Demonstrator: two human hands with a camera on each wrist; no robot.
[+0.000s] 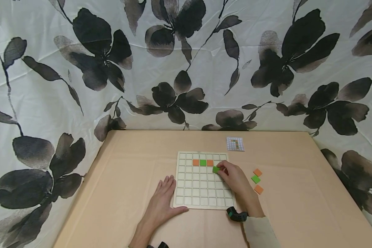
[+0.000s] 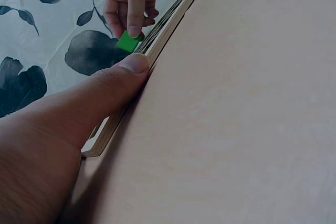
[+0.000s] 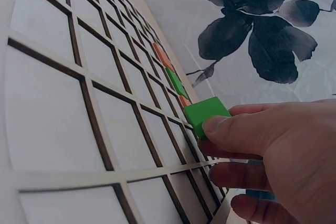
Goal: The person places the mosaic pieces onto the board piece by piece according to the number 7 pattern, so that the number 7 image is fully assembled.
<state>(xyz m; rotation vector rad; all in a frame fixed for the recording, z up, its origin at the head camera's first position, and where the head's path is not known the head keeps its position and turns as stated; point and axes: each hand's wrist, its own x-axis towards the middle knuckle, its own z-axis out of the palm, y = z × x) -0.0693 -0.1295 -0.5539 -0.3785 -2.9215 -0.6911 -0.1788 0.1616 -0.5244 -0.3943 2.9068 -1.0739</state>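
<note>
A white board with a raised grid (image 1: 201,207) lies on the table. Near its top, an orange tile (image 1: 196,162), a green tile (image 1: 203,162) and another orange tile (image 1: 209,163) sit side by side in one row. Just right of and below them, my right hand (image 1: 235,177) pinches a green square tile (image 3: 210,111) between thumb and fingers, close over the grid and tilted in the right wrist view. My left hand (image 1: 162,203) rests at the board's lower left corner, fingers extended along the left side, its thumb (image 2: 134,64) against the bottom edge.
Right of the board lie two loose orange tiles (image 1: 257,172) with a green tile (image 1: 255,179) between them. A small card with a printed coloured grid (image 1: 235,144) lies beyond the board's top right corner. Floral cloth (image 1: 161,69) hangs behind the table.
</note>
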